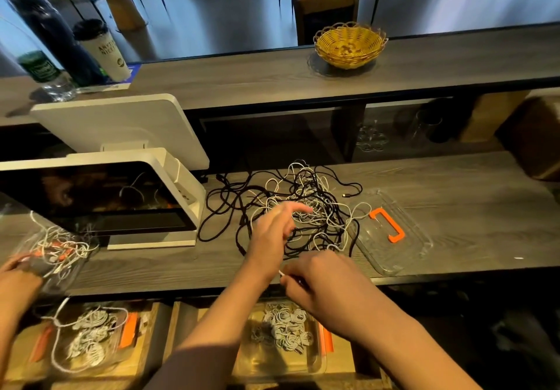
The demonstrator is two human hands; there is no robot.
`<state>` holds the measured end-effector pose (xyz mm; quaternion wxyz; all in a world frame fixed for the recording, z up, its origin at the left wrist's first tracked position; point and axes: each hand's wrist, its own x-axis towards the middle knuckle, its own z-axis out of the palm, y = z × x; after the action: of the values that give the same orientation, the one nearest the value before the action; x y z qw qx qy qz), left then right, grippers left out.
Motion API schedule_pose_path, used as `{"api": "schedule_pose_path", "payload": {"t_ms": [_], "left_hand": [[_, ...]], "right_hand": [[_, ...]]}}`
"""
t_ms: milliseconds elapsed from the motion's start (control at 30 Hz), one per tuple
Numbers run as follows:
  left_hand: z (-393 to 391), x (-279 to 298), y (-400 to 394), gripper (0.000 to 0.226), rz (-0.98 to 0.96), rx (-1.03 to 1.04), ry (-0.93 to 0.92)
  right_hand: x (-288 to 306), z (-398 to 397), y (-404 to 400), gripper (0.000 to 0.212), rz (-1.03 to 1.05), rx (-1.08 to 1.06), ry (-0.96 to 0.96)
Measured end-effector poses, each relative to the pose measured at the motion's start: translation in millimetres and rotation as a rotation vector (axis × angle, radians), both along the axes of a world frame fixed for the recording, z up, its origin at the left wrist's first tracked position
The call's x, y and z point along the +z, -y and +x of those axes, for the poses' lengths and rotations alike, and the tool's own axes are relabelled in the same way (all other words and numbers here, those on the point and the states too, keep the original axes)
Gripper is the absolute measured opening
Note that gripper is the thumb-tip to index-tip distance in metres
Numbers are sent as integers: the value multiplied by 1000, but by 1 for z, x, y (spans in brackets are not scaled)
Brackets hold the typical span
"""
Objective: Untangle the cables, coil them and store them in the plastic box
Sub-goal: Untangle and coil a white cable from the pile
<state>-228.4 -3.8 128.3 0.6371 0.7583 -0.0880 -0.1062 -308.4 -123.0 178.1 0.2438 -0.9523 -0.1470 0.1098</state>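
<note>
A tangle of black and white cables (303,207) lies in the middle of the grey wooden counter (454,207). My left hand (272,232) hovers over the near side of the tangle with its fingers stretched out and blurred; I see nothing held in it. At the counter's front edge, my right hand (321,277) is curled and pinches the end of a white cable (281,273). A clear plastic lid with an orange handle (391,232) lies flat to the right of the tangle.
A white point-of-sale screen (121,201) stands on the left. Another person's hand (12,271) holds a clear box of tangled cables (57,253) at the far left. Below the counter sit two clear boxes with coiled white cables (285,329) (88,335). A yellow basket (348,47) rests on the upper shelf.
</note>
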Motion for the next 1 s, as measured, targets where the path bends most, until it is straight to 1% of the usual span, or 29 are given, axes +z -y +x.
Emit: {"api": "schedule_pose_path", "payload": {"t_ms": [33,100,133,167,233,333,400,467,500,533,567,633,700,733,800,867,1000], "left_hand": [[-2,3,0,46,13,-89,-70],[-5,13,0,62,-6,-245,-246],[-7,17,-1,67,-14,-293,-320],[-10,20,-2,68,-22,-316,-367],[-14,25,-1,64,-17,-330,-407],[-16,23,2,73,-30,-365,-452],[-18,23,0,76,-72,-428,-471],[-17,26,-3,79,-52,-498,-470],[-13,26,-4,78,-6,-535,-449],[-10,25,-5,73,49,-588,-410],[-7,25,-7,62,105,-660,-363],[-3,30,-10,41,191,-763,-330],[-2,33,-11,29,259,-765,-362],[-3,34,-11,26,263,-752,-393],[-5,35,-10,19,182,-737,-489],[-7,36,-9,13,116,-718,-533],[-11,33,-8,27,95,-666,-575]], "right_hand": [[4,1,0,22,24,0,7],[7,4,1,21,83,-20,7],[7,6,2,20,114,-44,15],[6,7,4,18,139,-75,37],[2,8,7,18,160,-144,95],[-3,10,12,19,189,-227,178],[-6,12,17,21,220,-256,236],[-6,13,23,23,229,-265,262],[-6,14,26,23,229,-266,271],[-5,15,28,19,225,-274,278],[-5,16,32,12,232,-283,281],[-4,20,37,22,251,-309,251],[-5,23,42,26,279,-297,218],[-4,24,44,24,295,-279,220],[-4,25,45,18,330,-242,220],[-2,27,46,12,358,-222,207],[3,30,52,12,383,-267,190]]}}
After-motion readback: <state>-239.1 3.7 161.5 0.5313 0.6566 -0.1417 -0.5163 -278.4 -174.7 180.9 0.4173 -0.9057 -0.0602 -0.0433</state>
